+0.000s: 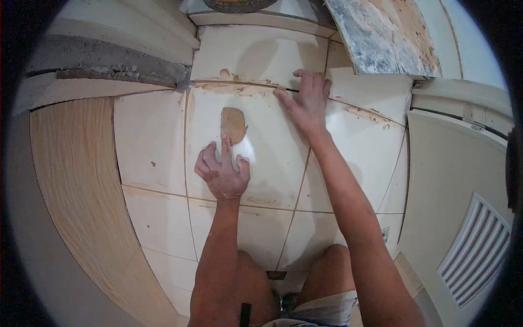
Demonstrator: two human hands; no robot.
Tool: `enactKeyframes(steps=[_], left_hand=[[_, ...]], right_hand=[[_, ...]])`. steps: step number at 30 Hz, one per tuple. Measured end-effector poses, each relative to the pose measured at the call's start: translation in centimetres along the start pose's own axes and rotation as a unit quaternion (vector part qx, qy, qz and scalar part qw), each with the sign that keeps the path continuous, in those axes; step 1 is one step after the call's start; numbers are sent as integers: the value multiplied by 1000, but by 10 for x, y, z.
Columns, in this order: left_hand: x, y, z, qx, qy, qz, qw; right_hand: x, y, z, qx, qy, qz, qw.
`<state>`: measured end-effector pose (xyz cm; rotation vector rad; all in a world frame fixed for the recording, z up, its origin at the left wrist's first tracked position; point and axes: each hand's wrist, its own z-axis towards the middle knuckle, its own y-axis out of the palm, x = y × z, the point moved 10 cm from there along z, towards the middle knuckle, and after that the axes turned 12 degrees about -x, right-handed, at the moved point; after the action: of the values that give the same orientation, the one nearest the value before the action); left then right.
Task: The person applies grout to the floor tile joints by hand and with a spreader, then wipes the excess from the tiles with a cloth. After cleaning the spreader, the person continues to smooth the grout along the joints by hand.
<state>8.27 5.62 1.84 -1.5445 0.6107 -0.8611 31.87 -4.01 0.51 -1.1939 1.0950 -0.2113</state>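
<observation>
My left hand [223, 175] rests low over a cream floor tile [267, 158], its fingers apart. The outstretched index finger reaches the lower edge of a flat, tan-brown, paste-like patch [233, 123] on that tile. Farther forward, my right hand [310, 103] is at a joint between tiles, thumb and fingers spread and bent. The thumb tip touches the joint, where smeared tan filler [234, 85] runs to the left. A dark, narrow stretch of the joint shows between the thumb and the fingers. Nothing is visibly held in either hand.
A stained board [387, 38] juts in at the upper right. Beside it stands a pale door with a louvred vent [475, 250]. Wood-patterned tile [81, 163] lines the left wall. Crumbs of filler [373, 114] lie along the right joint. A round dark object [239, 4] sits at the top.
</observation>
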Motion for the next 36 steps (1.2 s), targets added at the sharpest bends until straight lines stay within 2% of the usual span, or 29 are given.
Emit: enactKeyframes(steps=[3, 5, 10, 12, 16, 18, 19, 21, 22, 31, 32, 34, 36], left_hand=[[-2, 2, -1, 3, -4, -3, 1000], [-4, 3, -1, -2, -8, -8, 1000], [-4, 0, 0, 4, -7, -24, 1000], [-3, -1, 0, 8, -5, -20, 1000], [-3, -2, -1, 8, -2, -22, 1000], [-3, -2, 0, 3, -6, -22, 1000], [-5, -1, 0, 2, -8, -23, 1000], [-5, 0, 0, 0, -4, -27, 1000], [-4, -1, -1, 1, -4, -30, 1000], [-6, -1, -1, 16, -15, -22, 1000], [-6, -2, -1, 20, -15, -21, 999], [-8, -2, 0, 24, -17, -19, 999], [-7, -1, -1, 17, -16, -12, 1000]], right_hand=[[14, -11, -4, 27, 17, -58, 998], [19, -23, -9, 67, -13, -80, 994], [2, -36, -9, 59, 27, -18, 998], [-1, -18, -3, 11, 70, -1, 997], [-3, 5, 2, 17, 57, 1, 998], [13, -4, -8, 52, 120, 18, 991], [15, -8, -10, 51, 119, 17, 991], [34, -19, -17, 32, 198, -27, 979], [36, -23, -17, 19, 203, -27, 979], [1, -10, -1, 5, 152, -24, 988], [2, -11, -2, 4, 152, -24, 988], [2, -27, -6, 55, 96, 3, 994], [20, -28, -17, 40, 104, -18, 994]])
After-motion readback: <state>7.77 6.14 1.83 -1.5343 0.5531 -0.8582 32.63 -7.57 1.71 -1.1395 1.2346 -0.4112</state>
